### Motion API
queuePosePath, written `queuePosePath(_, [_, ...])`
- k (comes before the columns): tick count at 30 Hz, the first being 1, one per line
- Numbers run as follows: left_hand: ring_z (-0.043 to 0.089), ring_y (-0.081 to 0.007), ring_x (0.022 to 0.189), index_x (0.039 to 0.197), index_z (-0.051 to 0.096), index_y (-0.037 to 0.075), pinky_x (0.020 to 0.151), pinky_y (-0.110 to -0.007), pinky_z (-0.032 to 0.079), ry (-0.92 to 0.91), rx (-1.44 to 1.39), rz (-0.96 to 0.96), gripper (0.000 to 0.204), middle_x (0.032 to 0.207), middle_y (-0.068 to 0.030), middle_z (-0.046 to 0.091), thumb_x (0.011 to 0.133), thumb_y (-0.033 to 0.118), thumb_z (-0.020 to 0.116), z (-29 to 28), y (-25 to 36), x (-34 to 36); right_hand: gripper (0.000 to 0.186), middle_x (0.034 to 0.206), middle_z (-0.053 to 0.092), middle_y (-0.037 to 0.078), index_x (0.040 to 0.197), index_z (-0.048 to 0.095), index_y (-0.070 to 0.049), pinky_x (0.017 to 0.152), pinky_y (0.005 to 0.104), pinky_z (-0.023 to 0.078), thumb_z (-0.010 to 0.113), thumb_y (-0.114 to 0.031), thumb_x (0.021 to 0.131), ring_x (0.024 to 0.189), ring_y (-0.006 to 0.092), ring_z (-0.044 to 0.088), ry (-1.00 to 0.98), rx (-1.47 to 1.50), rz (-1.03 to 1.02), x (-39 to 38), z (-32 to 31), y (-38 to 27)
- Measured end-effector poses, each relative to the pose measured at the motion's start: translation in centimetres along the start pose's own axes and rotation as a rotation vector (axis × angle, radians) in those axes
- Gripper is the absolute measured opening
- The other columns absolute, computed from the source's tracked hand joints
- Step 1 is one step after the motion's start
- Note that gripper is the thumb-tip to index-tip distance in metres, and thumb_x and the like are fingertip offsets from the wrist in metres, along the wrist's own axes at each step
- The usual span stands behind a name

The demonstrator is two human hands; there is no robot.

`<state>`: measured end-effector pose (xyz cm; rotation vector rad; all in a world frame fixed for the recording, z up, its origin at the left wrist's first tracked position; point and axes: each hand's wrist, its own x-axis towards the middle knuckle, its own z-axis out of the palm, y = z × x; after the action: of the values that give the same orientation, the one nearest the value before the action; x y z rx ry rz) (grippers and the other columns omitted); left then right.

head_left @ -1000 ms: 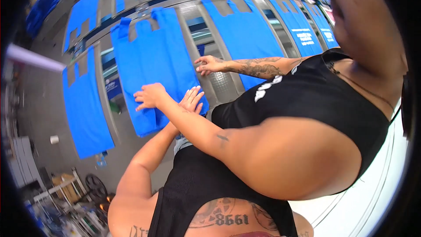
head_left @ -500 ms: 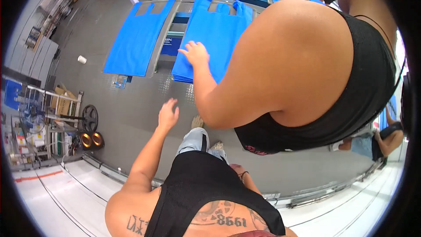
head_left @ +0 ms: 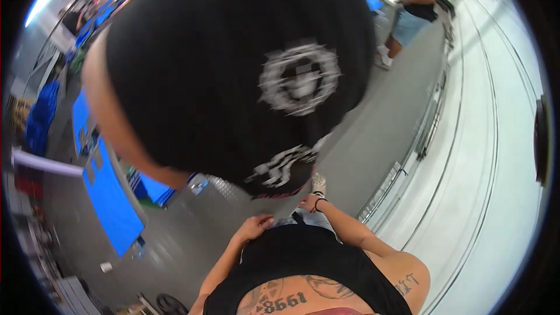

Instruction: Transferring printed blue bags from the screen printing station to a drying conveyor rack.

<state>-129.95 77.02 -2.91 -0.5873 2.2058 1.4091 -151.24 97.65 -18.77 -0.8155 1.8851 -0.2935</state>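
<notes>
My left hand (head_left: 255, 227) is at my waist, just in front of my black top, its fingers loosely extended with nothing visible in them. My right hand (head_left: 308, 202), with a dark cord bracelet at the wrist, hangs low beside my jeans; its fingers are too small and blurred to make out. Directly ahead, a person in a black sleeveless top (head_left: 221, 70) with a white print fills the middle of the view. Left of that person, a blue bag-shaped fabric piece (head_left: 111, 198) lies flat on a board. More blue fabric (head_left: 157, 189) shows beside it, partly hidden.
Farther right, another person (head_left: 417, 0) in a dark top and light blue shorts stands by a table. A white wall (head_left: 484, 140) with cables and rails runs along the right. A small white cylinder (head_left: 105, 266) lies on the grey floor (head_left: 186, 239), near a dark wheel (head_left: 170, 303).
My view has swung to the right. My left hand has drawn back to my waist. My right hand has come into sight. The nearby person's back now covers the middle, hiding their hand.
</notes>
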Motion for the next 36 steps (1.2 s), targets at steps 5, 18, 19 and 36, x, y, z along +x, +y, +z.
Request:
queuePosePath(5, [0.060,-0.0259,0.114,0.137,0.050,0.007,0.095,-0.036,0.047,-0.262,-0.104,0.132,0.054,0.127,-0.0148,0.061,0.097,0.045,0.052,4.2,8.4,7.5,0.048,0.107,0.070,0.013,0.114,0.067,-0.009,0.090,0.0374,0.051,0.069,-0.044,0.081,0.101,0.0286,0.066,0.102,0.386,0.061,-1.4,-1.9,4.0])
queuePosePath(18, [0.061,-0.0249,0.103,0.132,0.052,0.003,0.085,-0.037,0.052,0.482,-0.121,0.053,0.050,0.126,-0.0169,0.059,0.091,0.028,0.065,3.3,25.8,31.6,0.043,0.105,0.071,0.015,0.112,0.066,-0.003,0.088,0.0334,0.052,0.072,-0.031,0.081,0.098,0.0242,0.068,0.264,0.573,0.352,-10.0,-16.5,33.5])
queuePosePath(19, [0.061,-0.0274,0.104,0.129,0.054,0.002,0.087,-0.038,0.050,0.633,-0.090,0.080,0.047,0.124,-0.0174,0.060,0.089,0.025,0.066,2.0,26.5,31.8,0.043,0.105,0.071,0.015,0.113,0.066,-0.003,0.087,0.0338,0.053,0.072,-0.031,0.081,0.098,0.0246,0.068,0.260,0.584,0.371,-9.4,-17.7,34.3])
queuePosePath(36, [0.041,-0.0406,0.127,0.137,0.048,0.015,0.107,-0.047,0.036,1.024,0.488,-0.457,0.069,0.142,-0.0215,0.041,0.073,0.005,0.072,-14.1,19.9,30.0,0.031,0.111,0.056,0.010,0.109,0.062,-0.010,0.085,0.0416,0.050,0.067,-0.007,0.079,0.104,0.0317,0.055,0.489,0.088,-0.906,14.6,-51.1,0.8])
